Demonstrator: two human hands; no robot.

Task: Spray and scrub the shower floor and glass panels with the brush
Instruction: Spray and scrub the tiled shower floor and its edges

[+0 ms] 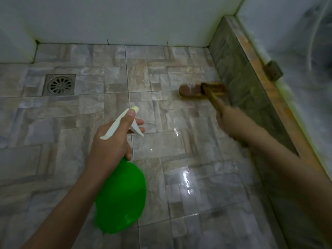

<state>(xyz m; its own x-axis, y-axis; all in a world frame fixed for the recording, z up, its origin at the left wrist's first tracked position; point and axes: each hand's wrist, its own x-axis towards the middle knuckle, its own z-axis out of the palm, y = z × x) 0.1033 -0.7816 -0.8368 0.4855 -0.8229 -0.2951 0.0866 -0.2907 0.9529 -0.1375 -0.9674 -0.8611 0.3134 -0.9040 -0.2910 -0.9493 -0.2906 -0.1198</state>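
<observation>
A round metal drain [59, 85] in a square frame sits at the far left, near the corner. White walls [125, 18] stand behind it, with dark lines where they meet. A low tiled step [233, 65] runs along the right. Its top looks orange. A small brown piece [274, 70], maybe a clip, sits on it.
</observation>
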